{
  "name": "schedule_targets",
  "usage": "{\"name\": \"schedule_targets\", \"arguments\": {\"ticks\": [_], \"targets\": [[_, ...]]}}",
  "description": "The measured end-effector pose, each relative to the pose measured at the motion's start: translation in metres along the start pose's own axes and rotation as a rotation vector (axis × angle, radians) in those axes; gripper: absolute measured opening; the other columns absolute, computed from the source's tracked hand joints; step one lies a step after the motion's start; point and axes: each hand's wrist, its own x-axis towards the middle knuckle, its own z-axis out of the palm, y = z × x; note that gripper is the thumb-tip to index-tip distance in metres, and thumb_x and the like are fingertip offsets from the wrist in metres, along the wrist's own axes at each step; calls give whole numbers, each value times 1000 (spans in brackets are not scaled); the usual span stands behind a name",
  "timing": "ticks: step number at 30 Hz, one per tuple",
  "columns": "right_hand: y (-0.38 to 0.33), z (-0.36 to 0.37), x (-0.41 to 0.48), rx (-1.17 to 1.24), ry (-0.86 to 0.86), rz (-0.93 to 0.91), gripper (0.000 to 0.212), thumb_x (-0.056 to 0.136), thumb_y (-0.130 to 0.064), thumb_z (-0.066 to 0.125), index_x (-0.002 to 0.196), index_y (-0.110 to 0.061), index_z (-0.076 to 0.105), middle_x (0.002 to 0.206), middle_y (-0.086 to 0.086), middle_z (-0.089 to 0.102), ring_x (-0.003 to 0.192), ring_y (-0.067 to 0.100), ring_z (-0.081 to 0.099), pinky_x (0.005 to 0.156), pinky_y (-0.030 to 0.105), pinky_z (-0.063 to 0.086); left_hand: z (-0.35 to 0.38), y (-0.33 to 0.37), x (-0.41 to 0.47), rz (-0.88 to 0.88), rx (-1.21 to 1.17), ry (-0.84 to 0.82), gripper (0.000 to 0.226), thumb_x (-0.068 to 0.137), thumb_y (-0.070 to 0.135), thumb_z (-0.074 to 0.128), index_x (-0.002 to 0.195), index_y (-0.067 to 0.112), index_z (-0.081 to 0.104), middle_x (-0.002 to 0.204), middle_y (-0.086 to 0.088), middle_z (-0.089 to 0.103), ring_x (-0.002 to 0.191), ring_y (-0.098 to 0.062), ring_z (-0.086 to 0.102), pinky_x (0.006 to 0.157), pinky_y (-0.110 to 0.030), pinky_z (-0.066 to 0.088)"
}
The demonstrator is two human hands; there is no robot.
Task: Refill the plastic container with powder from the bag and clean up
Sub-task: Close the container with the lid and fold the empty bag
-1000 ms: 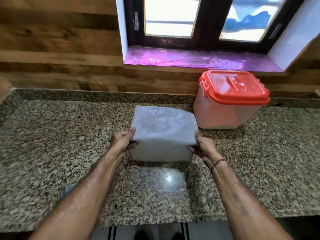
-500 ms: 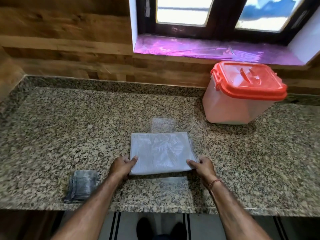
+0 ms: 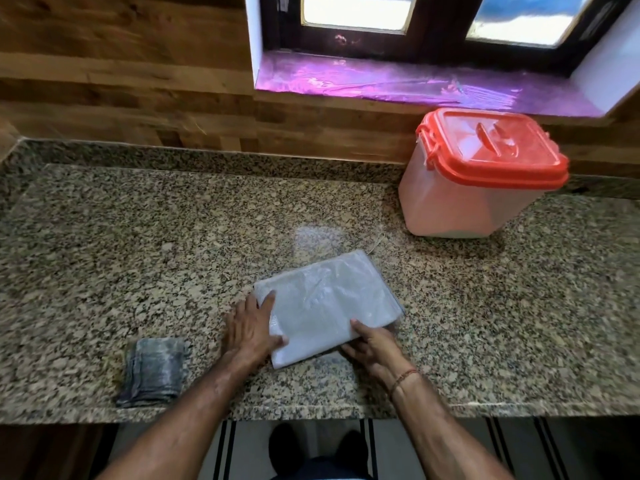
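A folded white bag (image 3: 329,303) lies flat on the granite counter (image 3: 173,265), turned slightly askew. My left hand (image 3: 251,327) rests on its left edge with straight fingers pressing down. At the bag's near right corner my right hand (image 3: 372,344) touches it with fingers laid on top. The plastic container (image 3: 460,202) stands at the back right under the window, with its orange lid (image 3: 491,150) on and latched.
A folded grey cloth (image 3: 152,372) lies near the counter's front edge, left of my left arm. A faint powder smear (image 3: 318,237) marks the counter behind the bag. A wooden wall and a purple-lined window sill (image 3: 415,84) run along the back.
The bag has gone from being held up folded to lying flat on the counter. Both hands now press on top of it, and it has turned slightly askew.
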Motion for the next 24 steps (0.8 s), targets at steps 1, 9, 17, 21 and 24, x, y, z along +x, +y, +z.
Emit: {"name": "schedule_targets", "arguments": {"ticks": [1, 9, 17, 21, 24], "targets": [[3, 6, 0, -27, -3, 10, 28, 95, -9, 69, 121, -9, 63, 117, 14, 74, 109, 34, 70, 72, 43, 65, -1, 2, 2, 4, 43, -10, 99, 83, 66, 66, 162, 29, 18, 156, -14, 30, 139, -29, 34, 113, -45, 33], [-38, 3, -6, -500, -65, -235, 16, 97, 0, 62, 111, 0, 71, 110, 14, 78, 101, 29, 75, 83, 39, 63, -24, 5, 31, -39, -340, 94, 81, 87, 68, 62, 149, 20, 44, 152, -10, 45, 137, -27, 41, 110, -45, 38], [-79, 1, -21, -602, -215, -167, 22, 101, -17, 62, 119, -4, 69, 117, 11, 76, 101, 25, 70, 85, 43, 51, -36, -11, 53, -92, -1037, -522, 40, 86, 40, 74, 109, 7, 72, 108, -7, 77, 92, -21, 74, 79, -33, 59], [-71, -1, -20, -460, -87, -125, 11, 100, -15, 63, 102, -7, 70, 113, 14, 75, 92, 24, 71, 71, 32, 59, -17, -8, 46, -232, -1137, -595, 54, 80, 42, 77, 119, 5, 69, 103, -12, 73, 52, -10, 50, 42, -23, 40], [-58, -2, -16, -378, 5, -79, 15, 98, -15, 65, 97, -1, 70, 116, 19, 72, 94, 27, 72, 79, 40, 64, -8, 6, 36, -312, -1252, -574, 45, 88, 31, 76, 121, 3, 67, 106, -11, 73, 65, -15, 63, 41, -26, 48]]}}
